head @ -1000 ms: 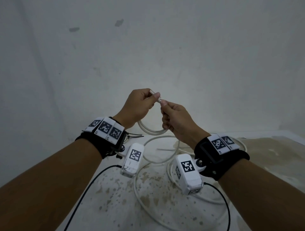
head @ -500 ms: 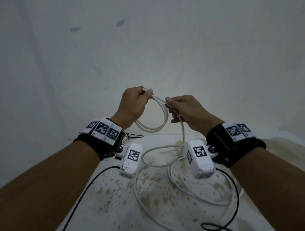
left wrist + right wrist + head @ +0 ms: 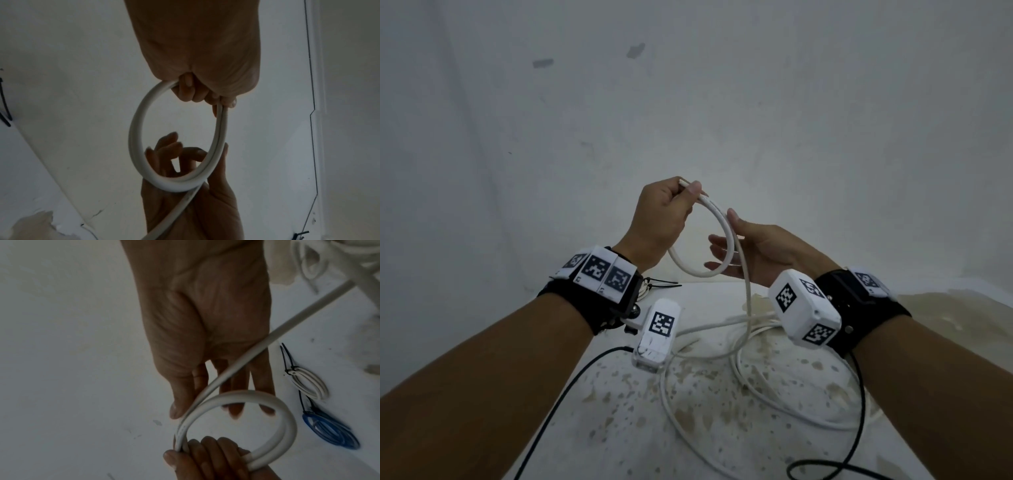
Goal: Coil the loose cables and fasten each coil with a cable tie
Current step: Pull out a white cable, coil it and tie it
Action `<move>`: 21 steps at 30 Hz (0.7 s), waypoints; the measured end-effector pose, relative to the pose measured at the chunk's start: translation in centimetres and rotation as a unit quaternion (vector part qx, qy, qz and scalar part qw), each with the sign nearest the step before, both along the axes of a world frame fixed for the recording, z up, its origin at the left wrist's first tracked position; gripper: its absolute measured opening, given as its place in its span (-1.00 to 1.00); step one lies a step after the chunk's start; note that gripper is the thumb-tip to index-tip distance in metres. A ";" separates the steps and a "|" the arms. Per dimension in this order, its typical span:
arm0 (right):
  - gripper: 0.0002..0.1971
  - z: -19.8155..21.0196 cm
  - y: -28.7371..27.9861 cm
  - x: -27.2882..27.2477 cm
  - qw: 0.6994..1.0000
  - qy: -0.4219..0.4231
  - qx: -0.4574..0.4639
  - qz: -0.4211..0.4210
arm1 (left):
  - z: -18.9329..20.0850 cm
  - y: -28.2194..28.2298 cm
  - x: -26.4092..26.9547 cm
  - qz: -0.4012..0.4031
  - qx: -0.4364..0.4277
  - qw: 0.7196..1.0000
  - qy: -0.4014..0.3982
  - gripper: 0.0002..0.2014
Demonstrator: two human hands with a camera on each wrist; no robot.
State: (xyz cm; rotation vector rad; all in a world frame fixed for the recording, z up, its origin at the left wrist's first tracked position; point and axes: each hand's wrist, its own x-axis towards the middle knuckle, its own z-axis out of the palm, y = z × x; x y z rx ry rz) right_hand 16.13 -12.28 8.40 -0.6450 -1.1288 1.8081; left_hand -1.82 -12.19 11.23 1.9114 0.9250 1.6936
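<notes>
Up close, held in the left hand: a white cable, bent into a single loop, with fingers and thumb curled round the top of the loop where both strands meet. Hanging below that fist, the loop forms an oval in the air, above the table and well clear of it. Just beside the loop, the right hand: palm turned up, fingers straight and spread, thumb resting against the loop's outer strand, nothing clamped. Running across that flat palm, the free length of the same cable, dropping from the loop down to the table.

Below the hands, on the stained white table, near its middle: the rest of the white cable in loose, untidy curves. Worn on both wrists: black bands with white marker tags and small white camera boxes, trailing thin black leads.

Toward the far left part of the table, partly hidden behind the left wrist in the head view, shown plainly in the right wrist view: a small white coil fastened with a black cable tie, and next to it a blue coil, also tied in black. Behind everything, a plain pale wall.
</notes>
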 end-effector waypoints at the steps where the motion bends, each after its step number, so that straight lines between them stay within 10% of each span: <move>1: -0.69 -0.1 -0.1 -0.1 0.999 0.018 0.001 0.028 | 0.1 -0.1 0.0 -0.002 0.002 1.000 0.004 -0.70; 12: -0.80 -0.4 -0.1 -0.1 0.975 0.066 0.046 0.208 | -0.4 -0.5 -0.1 -0.040 -0.012 0.999 0.029 -0.69; 21: -0.66 -0.5 0.1 0.0 0.978 0.057 0.010 0.198 | -0.8 -0.8 0.4 -0.057 -0.023 0.997 0.039 -0.73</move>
